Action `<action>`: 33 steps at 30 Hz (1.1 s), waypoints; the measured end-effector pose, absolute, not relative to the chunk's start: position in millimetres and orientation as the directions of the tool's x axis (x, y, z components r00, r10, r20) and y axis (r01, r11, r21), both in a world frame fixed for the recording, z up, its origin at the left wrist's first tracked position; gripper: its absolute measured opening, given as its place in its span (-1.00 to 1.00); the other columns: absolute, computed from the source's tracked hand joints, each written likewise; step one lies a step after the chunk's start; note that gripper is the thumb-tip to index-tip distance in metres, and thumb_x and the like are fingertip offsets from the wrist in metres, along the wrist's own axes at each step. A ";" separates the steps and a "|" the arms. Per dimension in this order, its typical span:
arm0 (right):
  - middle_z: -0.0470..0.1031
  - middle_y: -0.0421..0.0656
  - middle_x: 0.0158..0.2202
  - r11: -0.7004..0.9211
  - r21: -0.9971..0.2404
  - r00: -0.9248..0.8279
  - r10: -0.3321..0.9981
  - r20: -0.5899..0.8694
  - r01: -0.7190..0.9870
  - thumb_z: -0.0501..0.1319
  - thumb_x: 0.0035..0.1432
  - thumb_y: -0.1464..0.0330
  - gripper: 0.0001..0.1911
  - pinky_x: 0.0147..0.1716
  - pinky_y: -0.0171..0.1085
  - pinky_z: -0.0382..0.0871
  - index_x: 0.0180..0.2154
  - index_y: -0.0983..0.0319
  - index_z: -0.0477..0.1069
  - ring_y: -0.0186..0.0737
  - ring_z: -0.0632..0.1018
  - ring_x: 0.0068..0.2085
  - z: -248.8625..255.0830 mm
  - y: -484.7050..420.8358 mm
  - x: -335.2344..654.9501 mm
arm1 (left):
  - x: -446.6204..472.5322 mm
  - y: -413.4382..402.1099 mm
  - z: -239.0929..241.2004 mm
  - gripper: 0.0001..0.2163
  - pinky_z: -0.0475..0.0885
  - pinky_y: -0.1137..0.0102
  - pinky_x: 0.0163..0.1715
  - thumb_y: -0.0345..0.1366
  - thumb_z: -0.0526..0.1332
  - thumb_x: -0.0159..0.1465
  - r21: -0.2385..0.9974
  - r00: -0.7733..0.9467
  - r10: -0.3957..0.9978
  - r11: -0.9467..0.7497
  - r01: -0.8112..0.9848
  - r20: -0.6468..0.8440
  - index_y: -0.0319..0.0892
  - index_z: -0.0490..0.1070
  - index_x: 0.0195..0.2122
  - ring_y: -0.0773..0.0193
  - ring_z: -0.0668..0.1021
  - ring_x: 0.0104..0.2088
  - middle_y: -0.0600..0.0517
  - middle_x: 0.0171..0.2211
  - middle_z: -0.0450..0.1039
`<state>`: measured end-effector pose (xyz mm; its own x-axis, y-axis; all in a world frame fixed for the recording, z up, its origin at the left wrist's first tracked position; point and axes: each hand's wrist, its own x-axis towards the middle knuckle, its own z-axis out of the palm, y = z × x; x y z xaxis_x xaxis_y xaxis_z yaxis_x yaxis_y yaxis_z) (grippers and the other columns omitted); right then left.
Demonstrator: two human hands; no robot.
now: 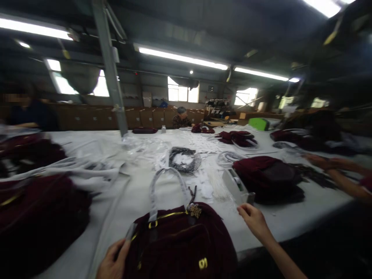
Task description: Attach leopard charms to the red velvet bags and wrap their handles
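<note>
A dark maroon handbag (174, 248) stands upright at the table's front edge, with gold zips, a gold emblem and a wrapped handle (154, 186) raised in a loop. A gold charm (194, 210) hangs near its top. My left hand (113, 259) grips the bag's left side, by a grey wrapped strap end. My right hand (255, 223) is closed in a pinch just in front of a pale tape dispenser (235, 185); what lies between the fingertips is too small to make out. Beside the dispenser is a bundle of white strings (217, 184).
More maroon bags lie at the left (43, 217) and the right (266, 174). A dark coiled bundle (186, 159) with white pieces sits mid-table. A co-worker's arms (337, 166) reach in from the right. Another person (181, 118) is at the far side. A metal post (112, 73) rises behind.
</note>
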<state>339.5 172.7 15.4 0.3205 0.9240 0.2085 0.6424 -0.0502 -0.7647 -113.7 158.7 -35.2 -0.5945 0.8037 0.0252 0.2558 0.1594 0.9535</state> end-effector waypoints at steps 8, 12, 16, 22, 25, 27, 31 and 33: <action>0.43 -0.21 -0.46 0.386 -0.875 -0.527 0.828 0.189 0.292 0.15 0.10 0.25 -0.79 -0.38 -0.39 0.26 -0.43 0.25 0.40 -0.27 0.41 -0.39 75.8 168.1 109.5 | -103.5 143.3 -23.1 -0.61 0.37 0.36 -0.21 0.03 0.17 0.10 0.991 -0.484 0.869 -0.049 0.123 0.102 -0.26 0.43 -0.31 0.15 0.49 -0.26 -0.04 -0.35 0.47; 0.42 -0.22 -0.49 0.419 -0.888 -0.631 0.745 0.217 0.190 0.14 0.10 0.31 -0.82 -0.44 -0.41 0.23 -0.44 0.29 0.40 -0.33 0.39 -0.45 61.9 176.7 41.3 | -101.5 138.8 -19.9 -0.66 0.36 0.36 -0.18 -0.01 0.18 0.11 0.986 -0.488 0.860 -0.092 0.141 0.150 -0.23 0.42 -0.33 0.16 0.49 -0.25 -0.03 -0.35 0.45; 0.43 -0.22 -0.53 0.405 -0.863 -0.578 0.798 0.174 0.300 0.15 0.07 0.31 -0.80 -0.50 -0.41 0.19 -0.49 0.31 0.41 -0.34 0.38 -0.49 35.5 194.0 14.8 | -101.4 137.0 -18.3 -0.71 0.35 0.37 -0.18 -0.06 0.13 0.17 0.984 -0.476 0.865 -0.102 0.145 0.160 -0.20 0.41 -0.33 0.19 0.48 -0.25 -0.01 -0.34 0.43; 0.42 -0.21 -0.59 0.373 -0.828 -0.491 0.860 0.140 0.418 0.18 0.03 0.31 -0.77 -0.51 -0.38 0.17 -0.58 0.31 0.40 -0.30 0.40 -0.51 17.1 206.4 8.2 | -101.4 136.7 -16.9 -0.73 0.34 0.36 -0.16 -0.09 0.11 0.19 0.981 -0.470 0.865 -0.114 0.156 0.175 -0.21 0.42 -0.32 0.18 0.46 -0.23 -0.04 -0.30 0.42; 0.42 -0.22 -0.60 0.364 -0.827 -0.476 0.869 0.135 0.428 0.17 0.03 0.31 -0.76 -0.52 -0.38 0.17 -0.59 0.30 0.39 -0.30 0.41 -0.51 15.3 208.2 8.4 | -101.5 136.0 -14.5 -0.73 0.34 0.36 -0.16 -0.10 0.10 0.20 0.982 -0.464 0.870 -0.108 0.152 0.167 -0.21 0.41 -0.32 0.18 0.46 -0.22 -0.04 -0.30 0.40; 0.42 -0.21 -0.60 0.357 -0.828 -0.465 0.875 0.134 0.432 0.16 0.03 0.31 -0.76 -0.51 -0.38 0.18 -0.59 0.30 0.39 -0.29 0.42 -0.50 13.8 208.4 8.3 | -101.6 135.8 -13.5 -0.74 0.33 0.36 -0.16 -0.11 0.09 0.21 0.983 -0.459 0.874 -0.102 0.151 0.161 -0.21 0.41 -0.32 0.18 0.46 -0.22 -0.04 -0.30 0.40; 0.44 -0.18 -0.57 0.345 -0.829 -0.429 0.892 0.144 0.439 0.15 0.04 0.29 -0.77 -0.47 -0.35 0.21 -0.56 0.29 0.41 -0.26 0.43 -0.48 8.6 207.0 6.9 | -102.2 137.0 -15.2 -0.75 0.32 0.35 -0.14 -0.13 0.09 0.21 0.984 -0.451 0.879 -0.096 0.149 0.154 -0.21 0.40 -0.31 0.18 0.45 -0.21 -0.05 -0.29 0.40; 0.45 -0.17 -0.55 0.337 -0.832 -0.408 0.901 0.149 0.440 0.15 0.04 0.30 -0.79 -0.46 -0.34 0.22 -0.50 0.30 0.42 -0.25 0.43 -0.47 6.0 207.3 6.0 | -102.8 137.8 -17.0 -0.76 0.32 0.35 -0.13 -0.14 0.09 0.21 0.986 -0.441 0.885 -0.093 0.141 0.146 -0.21 0.40 -0.31 0.18 0.45 -0.21 -0.04 -0.28 0.40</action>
